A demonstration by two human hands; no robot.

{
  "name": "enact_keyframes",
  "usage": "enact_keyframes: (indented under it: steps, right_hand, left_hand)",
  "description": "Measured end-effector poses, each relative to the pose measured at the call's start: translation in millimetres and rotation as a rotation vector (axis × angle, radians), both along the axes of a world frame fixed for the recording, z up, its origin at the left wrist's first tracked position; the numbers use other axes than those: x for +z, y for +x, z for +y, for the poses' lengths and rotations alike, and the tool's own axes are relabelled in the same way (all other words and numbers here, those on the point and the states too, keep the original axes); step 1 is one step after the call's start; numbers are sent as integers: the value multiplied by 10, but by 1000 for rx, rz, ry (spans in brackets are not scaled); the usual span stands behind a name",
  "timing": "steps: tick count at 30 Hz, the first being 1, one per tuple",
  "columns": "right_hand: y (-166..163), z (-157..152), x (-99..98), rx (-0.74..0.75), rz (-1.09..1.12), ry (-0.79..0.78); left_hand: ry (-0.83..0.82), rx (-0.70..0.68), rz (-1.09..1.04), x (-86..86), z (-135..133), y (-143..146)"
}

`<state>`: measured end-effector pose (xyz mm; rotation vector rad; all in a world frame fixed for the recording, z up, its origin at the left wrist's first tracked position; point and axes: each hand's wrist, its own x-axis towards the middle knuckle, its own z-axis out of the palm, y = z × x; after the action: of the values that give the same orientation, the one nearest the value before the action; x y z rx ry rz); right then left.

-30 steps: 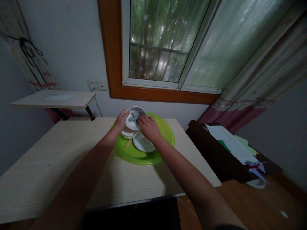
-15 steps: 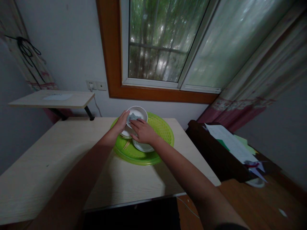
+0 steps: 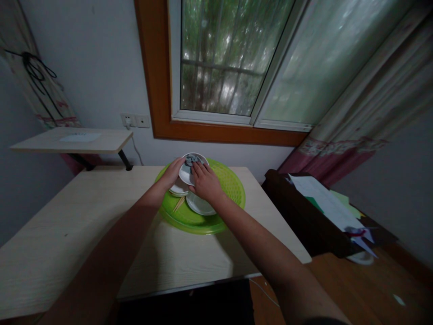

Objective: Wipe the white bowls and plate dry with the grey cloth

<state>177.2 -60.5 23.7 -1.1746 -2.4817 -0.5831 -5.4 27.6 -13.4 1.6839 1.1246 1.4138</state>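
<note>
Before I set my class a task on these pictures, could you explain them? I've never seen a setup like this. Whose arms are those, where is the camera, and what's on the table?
There is no machine here: the arms belong to a person working bare-handed. One camera, worn on the head, takes every picture, looking forward and down, so the arms reach in from the bottom.

On the table sits a green tray. On it are stacked white plates, another white dish and some chopsticks.

The left hand holds a white bowl by its side, above the plates. The right hand has its fingers inside the bowl, at a grey cloth; how firmly they hold it, I can't tell.
</note>
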Motion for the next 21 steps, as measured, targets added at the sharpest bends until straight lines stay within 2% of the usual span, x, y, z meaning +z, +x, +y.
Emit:
enact_keyframes:
  steps: [8, 12, 17, 21]
  right_hand:
    - [-37, -61, 75, -54, -73, -27]
    - [-6, -11, 23, 43, -112, -63]
    - [24, 97, -119, 160, -109, -81]
    - [13, 119, -186, 239, -39, -60]
  left_hand:
    - [-1, 43, -40, 52, -91, -19]
    - [18, 46, 14, 36, -62, -21]
    - [-44, 88, 60, 52, -75, -41]
    - [-58, 35, 93, 32, -41, -37]
